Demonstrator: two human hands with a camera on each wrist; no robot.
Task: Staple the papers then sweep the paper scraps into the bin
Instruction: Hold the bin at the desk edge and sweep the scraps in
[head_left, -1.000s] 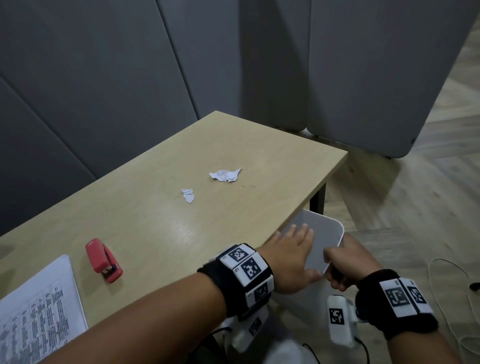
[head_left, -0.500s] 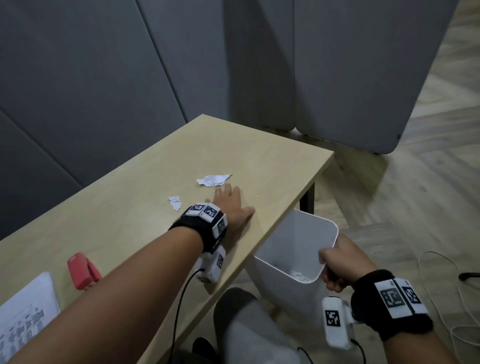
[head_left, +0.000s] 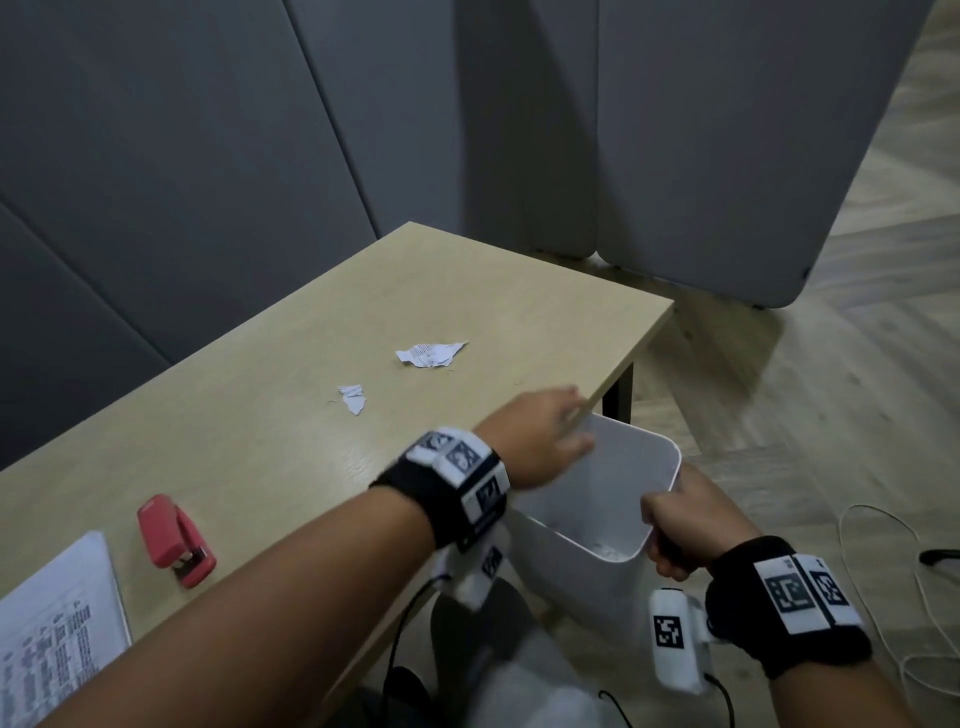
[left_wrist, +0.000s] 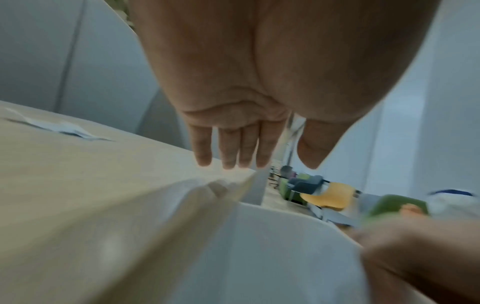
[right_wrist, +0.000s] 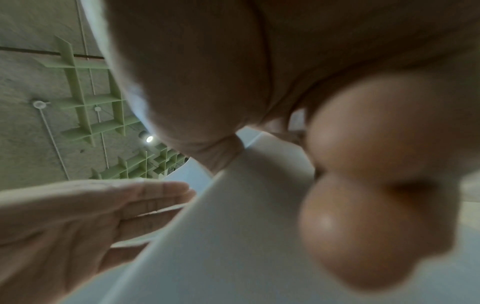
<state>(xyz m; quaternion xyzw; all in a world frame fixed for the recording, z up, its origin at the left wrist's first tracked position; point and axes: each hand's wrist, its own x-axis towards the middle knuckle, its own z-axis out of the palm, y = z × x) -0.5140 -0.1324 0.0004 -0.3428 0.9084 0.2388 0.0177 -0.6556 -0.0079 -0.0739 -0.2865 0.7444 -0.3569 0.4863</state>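
A white bin (head_left: 626, 470) hangs just below the table's near edge, and my right hand (head_left: 688, 522) grips its rim (right_wrist: 259, 164). Small scraps lie at the bin's bottom (head_left: 605, 551). My left hand (head_left: 540, 434) is blurred at the table edge above the bin, fingers straight (left_wrist: 228, 152) and holding nothing. Two torn paper scraps lie on the wooden table (head_left: 260, 441): a larger one (head_left: 430, 354) farther off and a smaller one (head_left: 353, 398). A red stapler (head_left: 175, 540) lies near the printed papers (head_left: 57, 629) at the left.
Grey padded panels (head_left: 208, 156) stand behind the table. A black table leg (head_left: 621, 397) is beyond the bin. White cables (head_left: 924, 597) lie on the wood floor at the right. My legs (head_left: 483, 649) are under the table edge.
My left hand has swept from beside the larger scrap to the table edge over the bin. The right hand keeps its grip on the bin. Both scraps stay put.
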